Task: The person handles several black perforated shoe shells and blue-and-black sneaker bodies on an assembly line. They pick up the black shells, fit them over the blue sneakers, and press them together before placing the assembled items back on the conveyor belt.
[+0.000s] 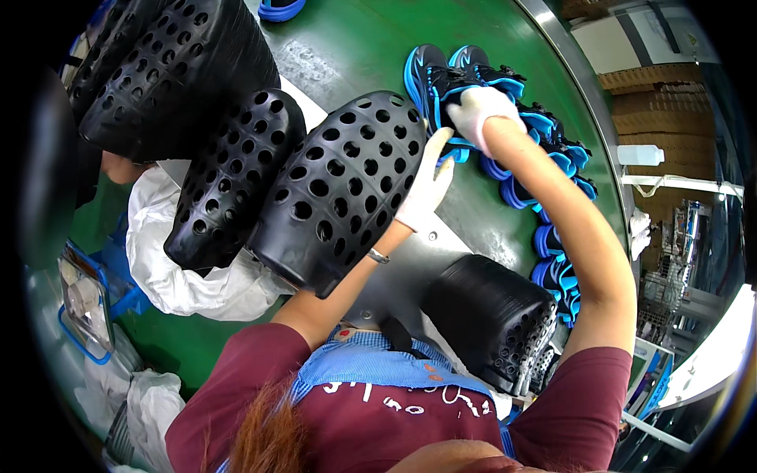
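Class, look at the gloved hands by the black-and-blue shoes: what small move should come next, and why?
Probably bring the left hand slightly forward to steady the leftmost shoe in the cluster. That hand is already close to it, while the right hand is over the shoes with its grip hard to make out, so extra support might help.

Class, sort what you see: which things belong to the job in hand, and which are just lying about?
Likely in the job:
black-and-blue shoes
gloved right hand, at the shoes
gloved left hand, beside them

Likely lying about:
white bag
white bottle
perforated black pieces, use unclear
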The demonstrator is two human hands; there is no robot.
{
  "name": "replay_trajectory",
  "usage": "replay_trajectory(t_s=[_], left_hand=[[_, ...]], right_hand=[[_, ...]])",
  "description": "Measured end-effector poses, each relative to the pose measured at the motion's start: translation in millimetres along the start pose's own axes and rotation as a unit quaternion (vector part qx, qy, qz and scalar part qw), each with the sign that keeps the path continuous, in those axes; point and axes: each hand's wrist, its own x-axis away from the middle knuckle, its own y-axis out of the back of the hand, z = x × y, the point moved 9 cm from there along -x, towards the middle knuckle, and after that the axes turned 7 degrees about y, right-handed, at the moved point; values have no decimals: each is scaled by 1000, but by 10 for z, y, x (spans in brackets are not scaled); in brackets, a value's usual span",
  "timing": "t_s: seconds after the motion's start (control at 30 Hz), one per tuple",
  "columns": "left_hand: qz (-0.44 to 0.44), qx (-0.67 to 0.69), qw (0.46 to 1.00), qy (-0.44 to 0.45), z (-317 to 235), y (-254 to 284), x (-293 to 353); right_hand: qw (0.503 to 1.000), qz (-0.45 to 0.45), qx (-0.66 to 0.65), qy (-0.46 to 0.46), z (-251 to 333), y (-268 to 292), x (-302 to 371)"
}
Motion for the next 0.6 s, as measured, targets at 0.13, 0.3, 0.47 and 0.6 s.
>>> replay_trajectory(t_s=[0.13, 0.3, 0.47, 0.6], left_hand=[[25, -54, 998, 3, -30, -67, -60], [8, -37, 999, 2, 39, -23, -81], [45, -69, 996, 32, 15, -67, -83], [28, -52, 998, 24, 12, -29, -108]], right_hand=[[997, -1, -39, -60, -192, -399, -425], [993, -89, -78, 5, -22, -185, -354], [970, -175, -168, -30, -113, -252, -278], [980, -116, -156, -30, -31, -247, -352]])
